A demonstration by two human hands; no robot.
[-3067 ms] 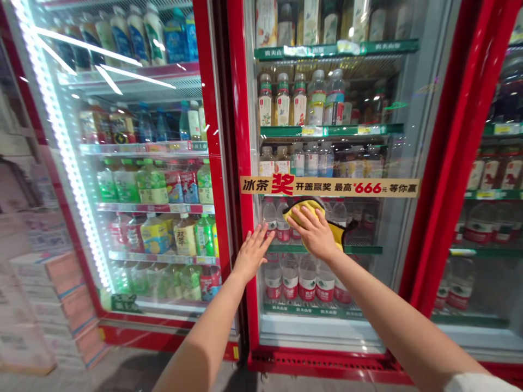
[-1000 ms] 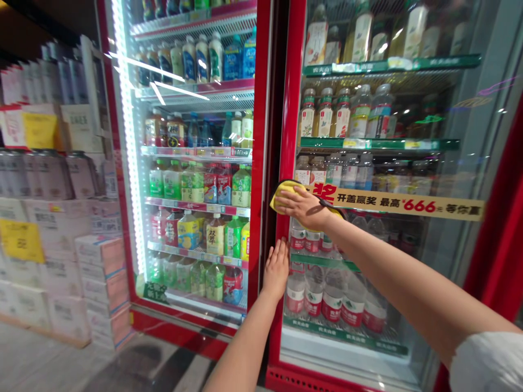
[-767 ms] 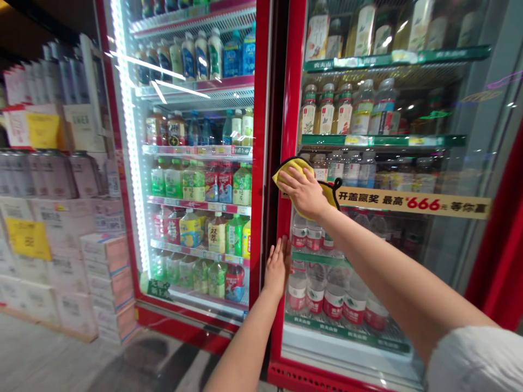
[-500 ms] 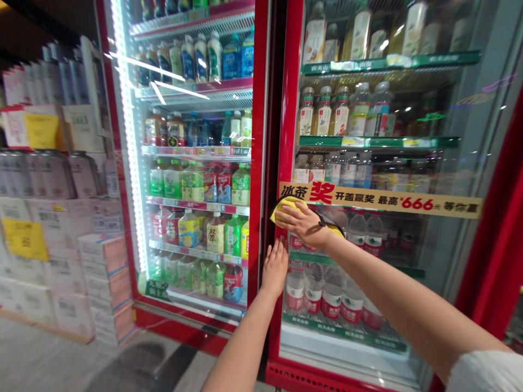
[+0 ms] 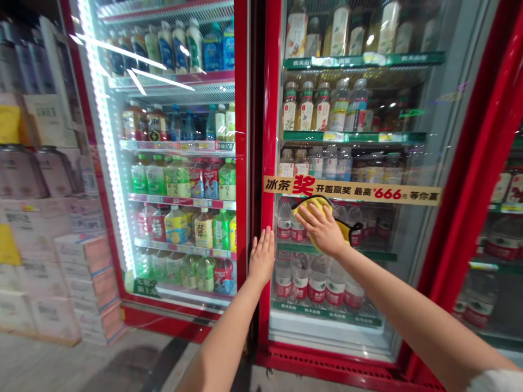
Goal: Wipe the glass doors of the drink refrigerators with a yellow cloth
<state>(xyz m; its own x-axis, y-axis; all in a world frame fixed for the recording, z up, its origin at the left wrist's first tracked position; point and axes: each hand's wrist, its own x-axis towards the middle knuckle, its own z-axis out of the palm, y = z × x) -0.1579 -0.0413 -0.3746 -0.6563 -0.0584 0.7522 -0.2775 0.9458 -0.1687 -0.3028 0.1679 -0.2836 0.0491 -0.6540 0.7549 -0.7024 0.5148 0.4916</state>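
Note:
A yellow cleaning cloth [image 5: 312, 207] with dark edging lies against the glass door [image 5: 327, 337] of the right-hand drinks fridge, just under a printed strip [image 5: 351, 188]. My right hand [image 5: 322, 226] presses on the cloth and holds it to the glass, its fingers stretched out over it. Part of the cloth spreads out to the right of the hand, with a black loop at its end. My left hand [image 5: 262, 256] rests flat on the red door frame [image 5: 269, 109], holding nothing, fingers extended upward.
Left of a dark gap stands a second lit fridge [image 5: 241, 136] filled with bottled drinks. Stacked cartons [image 5: 87, 267] stand on the floor at far left. Bottles [image 5: 316, 277] line the shelves behind the glass. Another fridge with bottles [image 5: 484, 299] shows at the right edge.
My right hand has slid the cloth rightward across the glass, from the strip's left end to below its lettering. My left hand stays on the door frame. The view has shifted right.

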